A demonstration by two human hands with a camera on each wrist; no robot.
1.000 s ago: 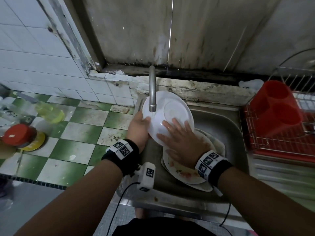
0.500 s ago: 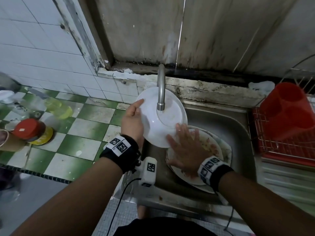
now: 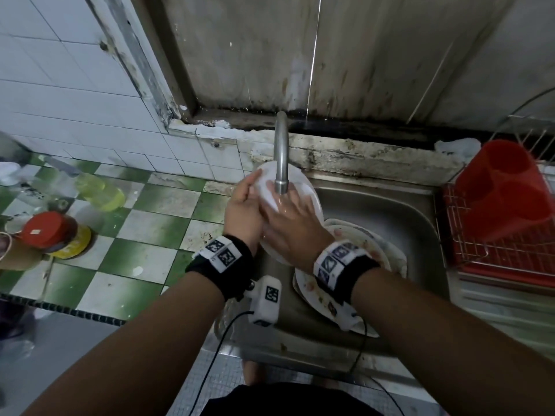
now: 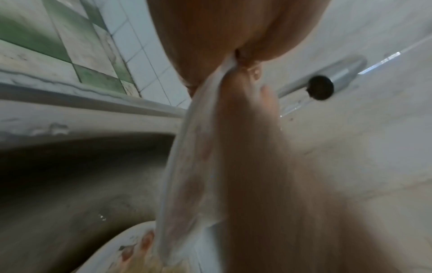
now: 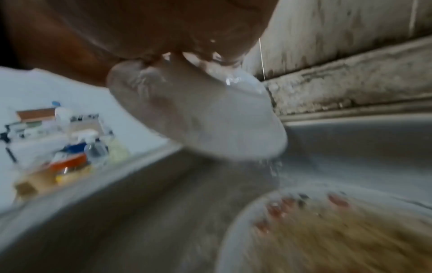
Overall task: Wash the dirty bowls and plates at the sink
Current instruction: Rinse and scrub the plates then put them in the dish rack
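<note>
The white plate (image 3: 303,187) is held tilted over the steel sink (image 3: 390,211), right under the spout of the tap (image 3: 281,163), at 12 o'clock from the hands. The left hand (image 3: 243,211) grips its rim at 9 o'clock, thumb curled on the front. The right hand (image 3: 295,228) lies flat on the plate's face with straight fingers. At 5 o'clock, dirty plates (image 3: 372,250) are stacked in the sink. A red basket (image 3: 504,190) stands at 3 o'clock, jars (image 3: 54,232) on the table at 9 o'clock.
</note>
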